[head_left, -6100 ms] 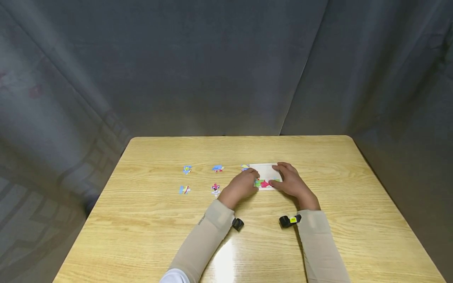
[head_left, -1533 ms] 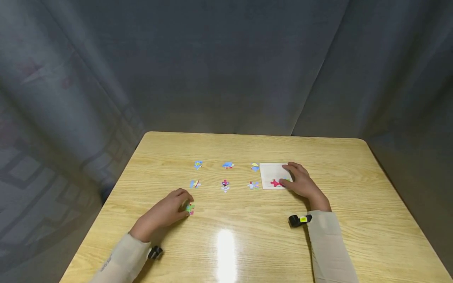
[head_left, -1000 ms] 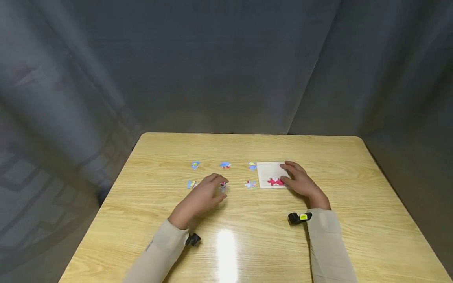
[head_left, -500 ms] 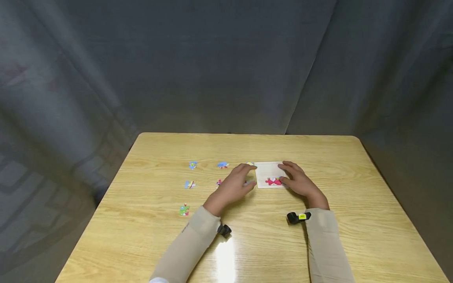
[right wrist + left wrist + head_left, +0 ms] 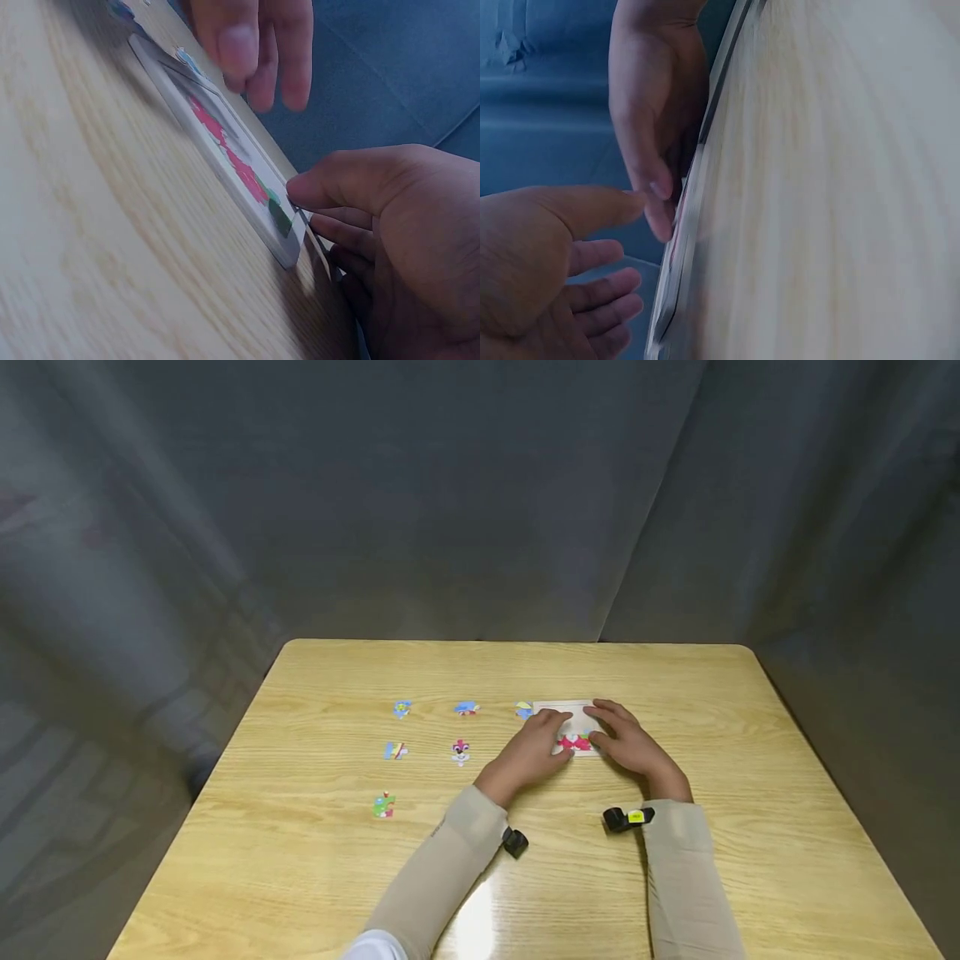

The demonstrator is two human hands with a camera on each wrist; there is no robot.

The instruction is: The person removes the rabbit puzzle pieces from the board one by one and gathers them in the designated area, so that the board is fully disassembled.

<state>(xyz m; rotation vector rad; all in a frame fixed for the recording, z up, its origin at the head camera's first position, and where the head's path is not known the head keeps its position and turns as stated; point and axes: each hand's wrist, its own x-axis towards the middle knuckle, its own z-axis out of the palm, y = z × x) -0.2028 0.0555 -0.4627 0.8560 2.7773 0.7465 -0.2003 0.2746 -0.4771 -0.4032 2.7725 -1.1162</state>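
Puzzle board, right of centre in the head view with its long axis across the frame, lies between both hands: left hand reaches in with loosely extended fingers, right hand rests relaxed fingers on its right edge.

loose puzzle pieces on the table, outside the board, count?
6. Back row: blue piece, blue piece, one beside the board. Middle row. Front: green piece. The hands may hide more.

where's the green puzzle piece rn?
In the head view the green puzzle piece lies alone on the wooden table, near its left side, nearer the person than the blue-and-yellow striped piece and well left of the left hand.
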